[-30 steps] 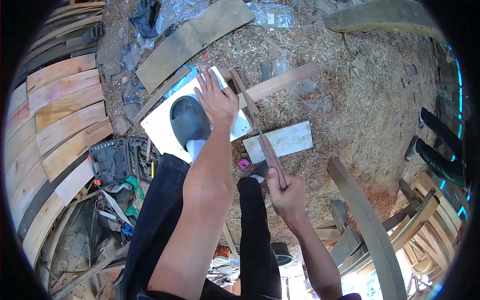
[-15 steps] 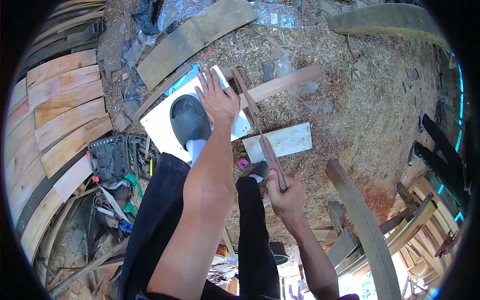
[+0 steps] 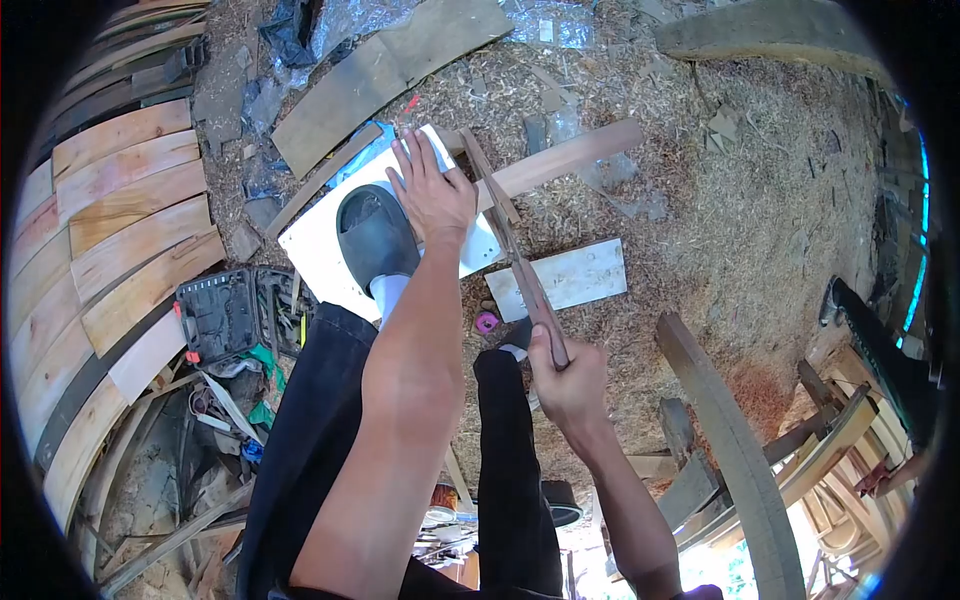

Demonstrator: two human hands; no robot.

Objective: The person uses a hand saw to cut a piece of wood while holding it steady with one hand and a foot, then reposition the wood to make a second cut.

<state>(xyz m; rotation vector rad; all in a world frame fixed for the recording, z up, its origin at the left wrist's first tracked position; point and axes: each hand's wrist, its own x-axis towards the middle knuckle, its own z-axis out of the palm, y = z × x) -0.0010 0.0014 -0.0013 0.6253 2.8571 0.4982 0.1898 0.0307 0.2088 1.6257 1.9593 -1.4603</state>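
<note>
My left hand presses down with its fingers spread at the right edge of a white board. Beside it, my foot in a dark clog stands on the same board. A long wooden strip sticks out to the right from near my left hand; its other end is hidden. My right hand is closed around the wooden handle of a saw. The saw, seen nearly edge-on, reaches forward across the strip, just right of my left hand.
A pale rectangular board and a pink tape measure lie on the sawdust-covered ground. Planks line the left, near an open tool case. A thick curved beam stands at right. Another person's leg shows at far right.
My right hand has moved slightly forward and left, carrying the saw with it. My left hand keeps its place on the board. At far right, the other person's legs have shifted.
</note>
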